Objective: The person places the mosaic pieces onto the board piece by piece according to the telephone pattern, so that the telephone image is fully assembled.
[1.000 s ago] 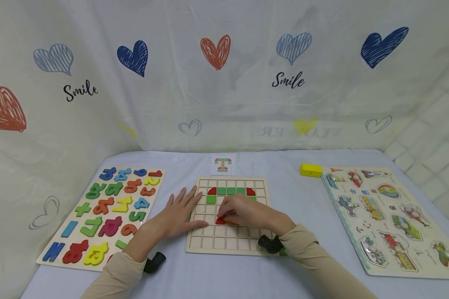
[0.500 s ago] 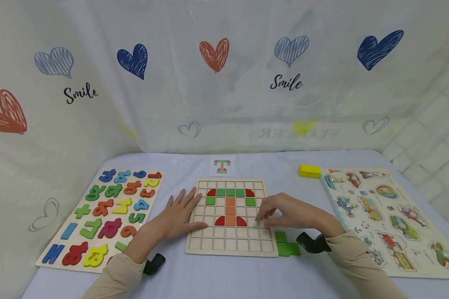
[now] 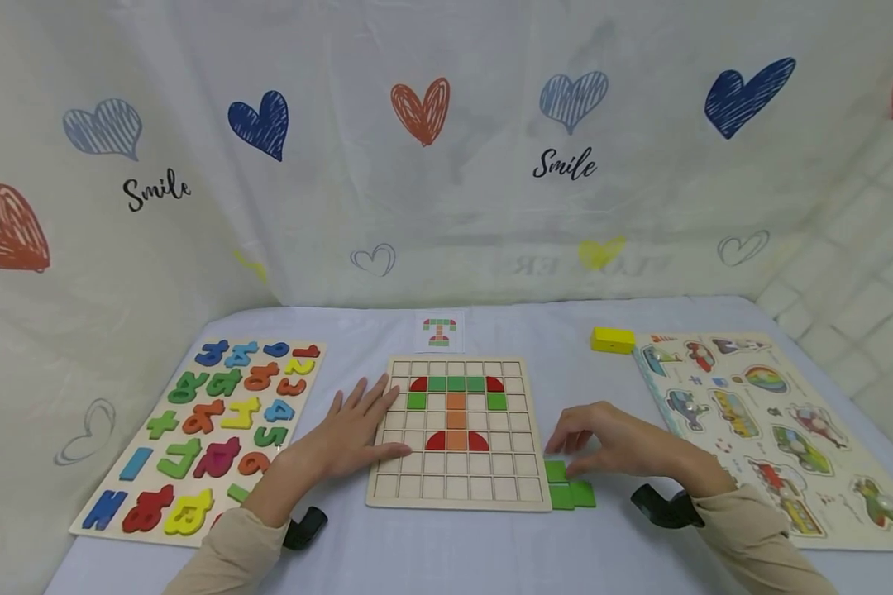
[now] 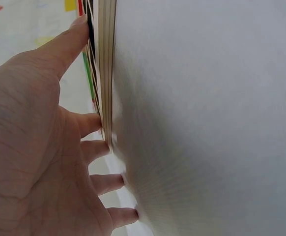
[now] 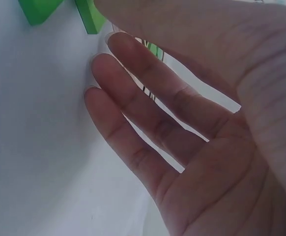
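Observation:
A wooden grid board [image 3: 424,487] lies mid-table, bearing green squares, orange squares and red quarter-round tiles in a T-like figure. My left hand [image 3: 350,434] rests flat at the board's left edge, fingers spread; in the left wrist view its thumb and fingertips touch the board's side. Right of the board, my right hand [image 3: 603,438] hovers low over several loose green square tiles [image 3: 561,496], thumb right by the top one. In the right wrist view its fingers [image 5: 133,98] are loosely bent with nothing between them, and green tiles [image 5: 89,17] show near the thumb.
A small pattern card [image 3: 439,331] lies behind the board. At left is a number puzzle board [image 3: 137,426]; at right, a vehicle picture puzzle [image 3: 714,463] under the right forearm. A yellow block [image 3: 613,340] sits near the puzzle's far corner.
My right hand has left the red tile, which now sits on the grid, and moved right off the board to the green tiles. My left hand stays at the board's edge.

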The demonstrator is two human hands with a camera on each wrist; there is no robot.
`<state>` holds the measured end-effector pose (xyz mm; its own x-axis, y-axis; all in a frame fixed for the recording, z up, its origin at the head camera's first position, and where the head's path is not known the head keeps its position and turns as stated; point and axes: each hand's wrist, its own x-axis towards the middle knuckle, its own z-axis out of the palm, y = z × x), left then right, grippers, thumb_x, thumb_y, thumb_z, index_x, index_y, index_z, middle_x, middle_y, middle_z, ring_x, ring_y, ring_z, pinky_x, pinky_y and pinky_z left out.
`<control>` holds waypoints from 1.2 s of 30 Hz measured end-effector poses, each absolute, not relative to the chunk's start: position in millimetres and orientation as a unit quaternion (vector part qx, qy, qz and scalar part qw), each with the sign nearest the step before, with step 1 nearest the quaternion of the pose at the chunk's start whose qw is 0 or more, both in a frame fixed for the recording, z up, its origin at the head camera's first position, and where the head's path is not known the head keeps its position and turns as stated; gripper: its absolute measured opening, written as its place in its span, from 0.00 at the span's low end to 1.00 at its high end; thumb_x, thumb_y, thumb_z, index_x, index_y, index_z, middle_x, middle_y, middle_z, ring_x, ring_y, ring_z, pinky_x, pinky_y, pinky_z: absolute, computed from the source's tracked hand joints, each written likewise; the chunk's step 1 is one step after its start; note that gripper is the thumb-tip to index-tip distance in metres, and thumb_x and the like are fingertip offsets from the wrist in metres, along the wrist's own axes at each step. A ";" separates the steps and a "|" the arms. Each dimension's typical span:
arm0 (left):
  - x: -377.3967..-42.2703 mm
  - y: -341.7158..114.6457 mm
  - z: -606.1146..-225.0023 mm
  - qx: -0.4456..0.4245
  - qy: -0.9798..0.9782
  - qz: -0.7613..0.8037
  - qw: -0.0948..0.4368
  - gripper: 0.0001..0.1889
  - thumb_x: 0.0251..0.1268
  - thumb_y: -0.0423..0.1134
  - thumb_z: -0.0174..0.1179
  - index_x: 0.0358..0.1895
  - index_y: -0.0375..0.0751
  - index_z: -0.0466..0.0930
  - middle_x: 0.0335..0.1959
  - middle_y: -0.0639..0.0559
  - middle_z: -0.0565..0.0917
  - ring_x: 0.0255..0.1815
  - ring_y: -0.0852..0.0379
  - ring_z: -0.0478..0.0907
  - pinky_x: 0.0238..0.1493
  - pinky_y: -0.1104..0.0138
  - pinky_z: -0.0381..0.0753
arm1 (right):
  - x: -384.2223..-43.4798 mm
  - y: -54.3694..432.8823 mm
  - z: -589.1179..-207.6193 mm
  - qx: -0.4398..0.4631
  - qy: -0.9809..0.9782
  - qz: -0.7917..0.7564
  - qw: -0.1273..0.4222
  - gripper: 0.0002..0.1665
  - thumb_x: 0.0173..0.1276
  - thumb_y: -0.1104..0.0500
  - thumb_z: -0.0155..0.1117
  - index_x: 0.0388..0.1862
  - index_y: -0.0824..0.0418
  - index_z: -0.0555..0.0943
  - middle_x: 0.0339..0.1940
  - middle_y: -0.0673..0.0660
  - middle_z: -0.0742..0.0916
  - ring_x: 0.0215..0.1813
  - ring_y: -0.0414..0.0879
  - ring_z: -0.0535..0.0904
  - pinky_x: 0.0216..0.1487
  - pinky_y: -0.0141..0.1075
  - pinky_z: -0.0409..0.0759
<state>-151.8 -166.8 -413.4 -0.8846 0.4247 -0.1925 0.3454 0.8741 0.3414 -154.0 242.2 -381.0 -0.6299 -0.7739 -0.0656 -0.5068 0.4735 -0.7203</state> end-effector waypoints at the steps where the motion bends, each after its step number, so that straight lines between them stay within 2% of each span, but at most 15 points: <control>1: -151.6 -166.7 -413.5 0.202 0.958 0.154 0.131 0.53 0.70 0.72 0.55 0.85 0.41 0.51 0.87 0.40 0.46 0.86 0.33 0.38 0.79 0.32 0.39 | -153.9 241.4 -382.2 -0.383 0.835 -0.343 0.197 0.14 0.63 0.62 0.79 0.48 0.55 0.88 0.45 0.46 0.89 0.46 0.40 0.84 0.50 0.37 0.86; 15: -150.6 -167.2 -415.5 0.199 0.959 0.154 0.130 0.52 0.71 0.72 0.55 0.85 0.41 0.51 0.87 0.41 0.46 0.86 0.34 0.37 0.79 0.32 0.38 | -154.9 231.2 -382.2 -0.372 0.843 -0.328 0.207 0.14 0.57 0.64 0.83 0.41 0.55 0.88 0.38 0.42 0.89 0.39 0.36 0.83 0.43 0.34 0.85; 36: -153.9 -167.3 -417.3 0.204 0.959 0.152 0.129 0.53 0.71 0.72 0.55 0.86 0.42 0.49 0.87 0.42 0.44 0.86 0.34 0.35 0.79 0.33 0.37 | -160.9 239.4 -386.3 -0.381 0.805 -0.393 0.229 0.12 0.59 0.63 0.82 0.40 0.57 0.88 0.39 0.48 0.89 0.38 0.40 0.85 0.43 0.34 0.86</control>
<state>-153.9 -167.3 -417.3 -0.8836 0.4299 -0.1857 0.3516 0.8709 0.3435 -160.9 239.4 -386.3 -0.6042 -0.7938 -0.0689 -0.4331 0.3997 -0.8079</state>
